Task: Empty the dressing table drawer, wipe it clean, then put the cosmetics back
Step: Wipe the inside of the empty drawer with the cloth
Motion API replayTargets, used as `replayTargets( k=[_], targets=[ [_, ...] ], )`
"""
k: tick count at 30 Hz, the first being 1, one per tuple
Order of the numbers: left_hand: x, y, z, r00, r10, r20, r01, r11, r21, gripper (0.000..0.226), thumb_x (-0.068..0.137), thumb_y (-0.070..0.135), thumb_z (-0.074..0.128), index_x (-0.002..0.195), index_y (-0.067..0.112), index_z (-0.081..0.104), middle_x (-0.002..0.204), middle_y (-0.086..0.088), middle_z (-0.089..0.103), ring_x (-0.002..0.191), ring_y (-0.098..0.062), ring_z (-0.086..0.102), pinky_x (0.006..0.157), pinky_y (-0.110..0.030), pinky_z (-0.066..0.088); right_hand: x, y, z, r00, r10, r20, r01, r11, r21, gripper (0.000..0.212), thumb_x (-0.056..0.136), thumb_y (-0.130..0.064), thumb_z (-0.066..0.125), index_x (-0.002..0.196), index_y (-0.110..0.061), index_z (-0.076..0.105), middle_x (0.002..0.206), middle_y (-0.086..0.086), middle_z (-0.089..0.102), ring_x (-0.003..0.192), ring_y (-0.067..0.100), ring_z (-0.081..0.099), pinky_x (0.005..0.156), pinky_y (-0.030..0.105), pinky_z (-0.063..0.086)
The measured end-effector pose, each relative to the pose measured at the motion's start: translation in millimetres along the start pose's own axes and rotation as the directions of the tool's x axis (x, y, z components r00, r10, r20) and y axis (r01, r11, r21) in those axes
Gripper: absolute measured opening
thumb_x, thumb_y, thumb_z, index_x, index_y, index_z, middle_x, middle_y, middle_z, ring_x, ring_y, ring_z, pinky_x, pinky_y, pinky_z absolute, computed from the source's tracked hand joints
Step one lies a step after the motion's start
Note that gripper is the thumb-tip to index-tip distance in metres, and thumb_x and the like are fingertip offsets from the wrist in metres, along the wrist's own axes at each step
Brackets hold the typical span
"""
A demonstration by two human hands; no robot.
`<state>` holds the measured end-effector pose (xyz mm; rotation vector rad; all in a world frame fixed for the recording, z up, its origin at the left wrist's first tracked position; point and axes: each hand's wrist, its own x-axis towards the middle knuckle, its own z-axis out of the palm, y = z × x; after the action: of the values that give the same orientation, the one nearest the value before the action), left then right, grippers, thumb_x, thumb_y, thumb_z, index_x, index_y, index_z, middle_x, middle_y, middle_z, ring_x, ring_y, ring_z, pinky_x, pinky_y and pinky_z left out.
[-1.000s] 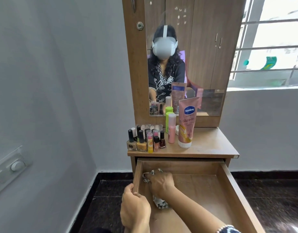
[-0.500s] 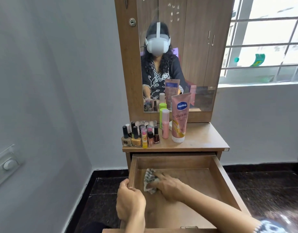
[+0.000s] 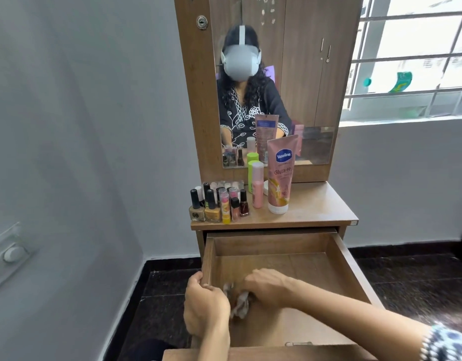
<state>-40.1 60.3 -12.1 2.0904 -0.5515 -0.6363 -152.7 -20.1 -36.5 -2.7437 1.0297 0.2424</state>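
Right hand [image 3: 267, 287] and cloth [image 3: 240, 302] have slid back from the far-left part of the drawer [image 3: 339, 259] toward the near-left corner, now just beside the left hand [image 3: 205, 307]. Camera view shifted a bit too; bottles unchanged. Left hand grips the drawer's left wall, fingers curled over the rim, same hold as before. Right hand presses down on the crumpled cloth against the drawer floor; blurred, so can't tell if fingers are curled round it or flat.

Progress, judged: emptying looks done, nothing but the cloth in the drawer. Wiping is in hand, left side being covered; right half likely still to do. Putting back not started: nail polish bottles [image 3: 218, 204], pink bottle [image 3: 257, 187], green bottle [image 3: 251, 168] and Vaseline tube [image 3: 280, 175] all stand upright on the counter [image 3: 318, 204] below the mirror [image 3: 302, 74].
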Motion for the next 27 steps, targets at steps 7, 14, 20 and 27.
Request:
replayTargets(
  k=[7, 14, 20, 27],
  targets=[
    [0, 2, -2, 1.0, -0.01, -0.008, 0.01, 0.998, -0.063, 0.034, 0.096, 0.011, 0.042, 0.122, 0.025, 0.059, 0.119, -0.002, 0.065, 0.102, -0.029, 0.061, 0.078, -0.035, 0.045, 54, -2, 2, 0.954, 0.232, -0.191, -0.227, 0.973, 0.048, 0.035, 0.093, -0.003, 0.05, 0.127, -0.01, 0.054, 0.135, 0.008, 0.05, 0.12, 0.032, 0.053, 0.095, 0.041, 0.047],
    [3, -3, 0, 1.0, -0.014, -0.011, 0.013, 0.995, -0.099, 0.033, 0.096, 0.011, 0.045, 0.122, 0.023, 0.06, 0.123, 0.0, 0.064, 0.107, -0.027, 0.061, 0.077, -0.034, 0.043, 6, -15, 21, 0.993, -0.061, 0.097, 0.066, 0.997, -0.051, 0.041, 0.081, 0.003, 0.063, 0.12, -0.01, 0.062, 0.129, 0.003, 0.039, 0.101, 0.029, 0.055, 0.086, 0.039, 0.052],
    [7, -5, 2, 0.999, -0.042, -0.026, 0.038, 0.986, -0.161, 0.033, 0.09, 0.006, 0.049, 0.115, 0.023, 0.065, 0.118, 0.005, 0.066, 0.105, -0.023, 0.062, 0.089, -0.038, 0.049, 33, -2, -7, 0.961, 0.277, -0.013, -0.278, 0.961, -0.017, 0.037, 0.096, -0.007, 0.045, 0.133, -0.004, 0.048, 0.153, 0.012, 0.018, 0.12, 0.036, 0.046, 0.096, 0.043, 0.045],
    [7, -7, 1, 0.998, -0.04, -0.043, 0.031, 0.981, -0.192, 0.031, 0.089, 0.007, 0.051, 0.112, 0.022, 0.067, 0.116, 0.004, 0.067, 0.106, -0.022, 0.062, 0.091, -0.037, 0.048, 27, -36, 1, 0.98, 0.187, 0.068, -0.183, 0.981, -0.059, 0.043, 0.09, -0.007, 0.053, 0.133, -0.009, 0.049, 0.144, 0.013, 0.024, 0.12, 0.034, 0.044, 0.091, 0.042, 0.046]
  ],
)
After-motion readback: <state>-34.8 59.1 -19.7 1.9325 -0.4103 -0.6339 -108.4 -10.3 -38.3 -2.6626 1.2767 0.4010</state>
